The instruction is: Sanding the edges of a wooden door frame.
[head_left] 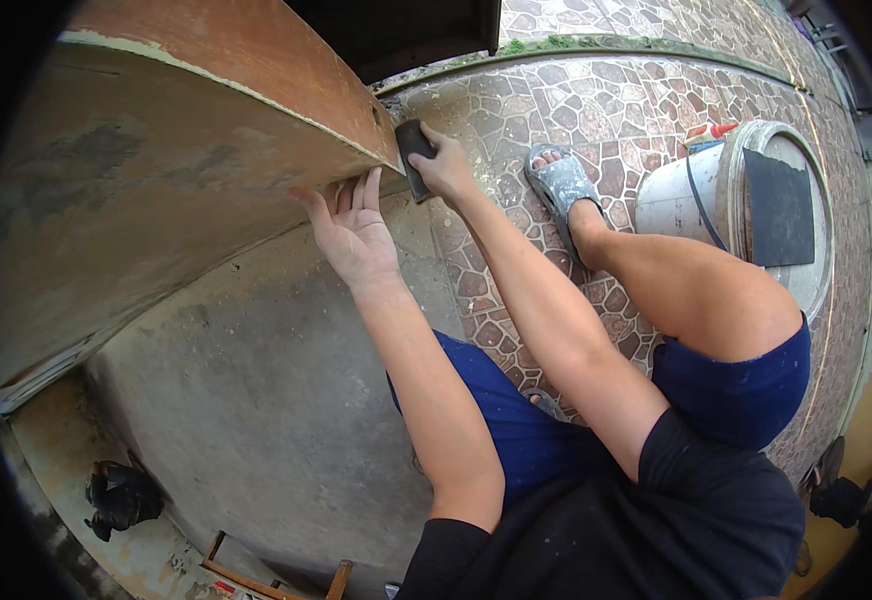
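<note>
My right hand (444, 168) grips a dark sanding block (414, 155) and holds it against the end of a wall-like slab with an orange-brown face (246, 62) and a rough pale edge. Just left of it, my left hand (358, 235) is open, palm showing. Its fingers are stretched out and their tips touch the slab's lower edge beside the block. The grey-brown patchy face (156, 170) of the slab spreads to the left of that hand. The block's working side is hidden against the slab.
A white bucket (671, 200) stands right of my sandalled foot (564, 185), with a dark sheet (781, 210) on its lid and a red-tipped tube (711, 132) beside it. Stone-pattern tiles (496, 110) meet grey concrete (256, 400). A wooden frame (246, 585) lies lower left.
</note>
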A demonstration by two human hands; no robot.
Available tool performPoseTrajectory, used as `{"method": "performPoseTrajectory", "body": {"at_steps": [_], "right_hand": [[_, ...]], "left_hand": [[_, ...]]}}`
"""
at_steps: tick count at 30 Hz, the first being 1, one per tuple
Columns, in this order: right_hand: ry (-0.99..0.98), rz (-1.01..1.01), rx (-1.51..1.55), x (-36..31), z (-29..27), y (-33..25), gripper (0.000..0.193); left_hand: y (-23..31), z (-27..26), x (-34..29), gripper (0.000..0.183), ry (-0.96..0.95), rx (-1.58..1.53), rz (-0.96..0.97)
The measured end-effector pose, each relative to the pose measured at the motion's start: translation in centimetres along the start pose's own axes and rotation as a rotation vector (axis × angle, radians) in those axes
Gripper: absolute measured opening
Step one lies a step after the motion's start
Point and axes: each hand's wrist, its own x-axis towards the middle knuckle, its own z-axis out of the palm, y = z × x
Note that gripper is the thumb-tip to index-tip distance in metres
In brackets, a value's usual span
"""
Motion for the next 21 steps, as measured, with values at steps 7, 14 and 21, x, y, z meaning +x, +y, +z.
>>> {"method": "performPoseTrajectory", "body": {"at_steps": [7, 14, 21], "right_hand": [[0.113, -0.085, -0.088, 2.8, 0.1, -0.7, 0.068], [-0.056, -0.058, -0.05, -1.0, 0.6, -0.9, 0.067], [0.091, 0.042, -0.115, 3.5, -0.7, -3.7, 0.065]], "left_hand": [[-0.8, 1.1, -0.1, 0.075, -0.03, 0.001, 0.027], [0.2, 0.0, -0.2, 0.079, 0.064, 0.064, 0.035], [-0.9, 0.9, -0.6, 0.079, 0.015, 0.046, 0.0]]}}
